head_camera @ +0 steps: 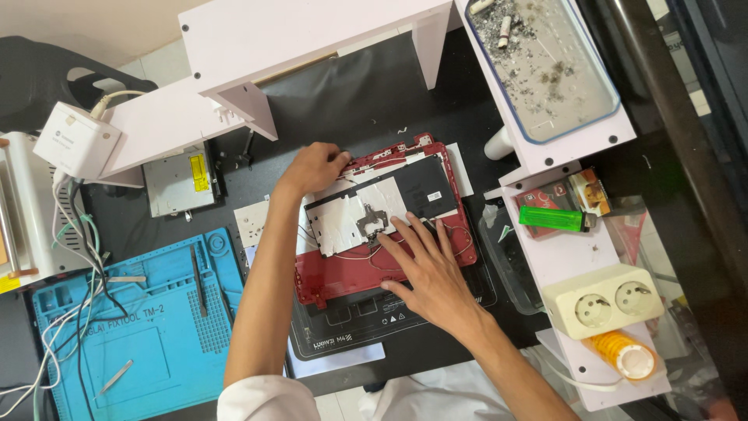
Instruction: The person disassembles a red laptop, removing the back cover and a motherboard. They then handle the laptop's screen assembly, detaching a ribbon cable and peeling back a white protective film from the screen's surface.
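Note:
A red laptop shell (343, 273) lies opened on a black work mat (389, 327), with a silver and black inner plate (389, 199) and thin wires inside it. My left hand (312, 168) rests at the shell's far left corner, fingertips touching the edge by the wires. My right hand (428, 265) lies flat with fingers spread, pressing on the plate and the shell's near right part. Neither hand holds a tool.
A blue repair mat (156, 327) with tweezers and a pry tool lies left. Nearby sit a silver drive (179, 183), a white adapter with cables (74, 140), white shelves (312, 31), an ash-filled tray (541, 66), a green lighter (553, 218), a double socket (604, 300) and a tape roll (627, 355).

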